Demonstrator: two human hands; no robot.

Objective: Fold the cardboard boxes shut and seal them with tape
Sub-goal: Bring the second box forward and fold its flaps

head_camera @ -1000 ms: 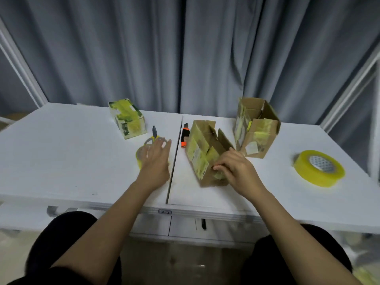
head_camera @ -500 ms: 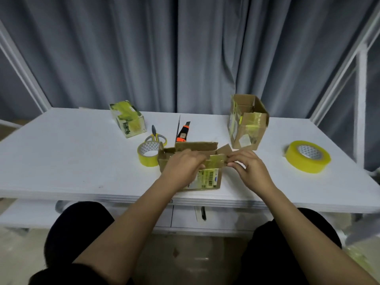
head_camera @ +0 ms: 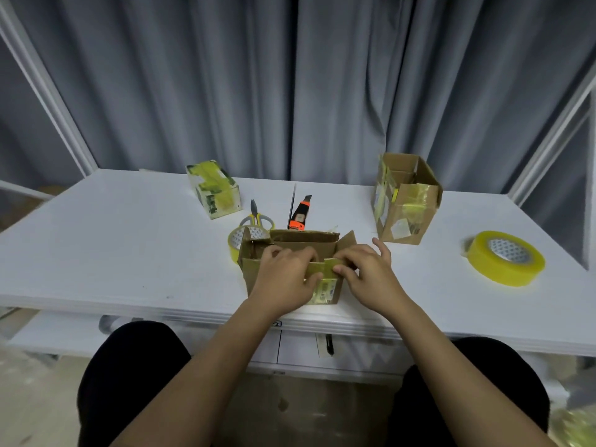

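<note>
Head view looks down on a white counter [head_camera: 113, 253] where a small cardboard box [head_camera: 290, 250] sits near the front edge, its top flaps partly up. Both hands work on its near flap: the left hand [head_camera: 283, 275] has curled fingers gripping the flap and near wall, and the right hand [head_camera: 367, 272] pinches the same flap beside a strip of yellow tape, little finger lifted. Just behind the box lie a yellow tape roll [head_camera: 240, 241], scissors [head_camera: 256, 217] and an orange utility knife [head_camera: 300, 216]. A second open box [head_camera: 404, 201] stands behind and to the right, a taped box [head_camera: 214, 190] behind and to the left, and a larger tape roll [head_camera: 506, 258] lies well apart at the right.
</note>
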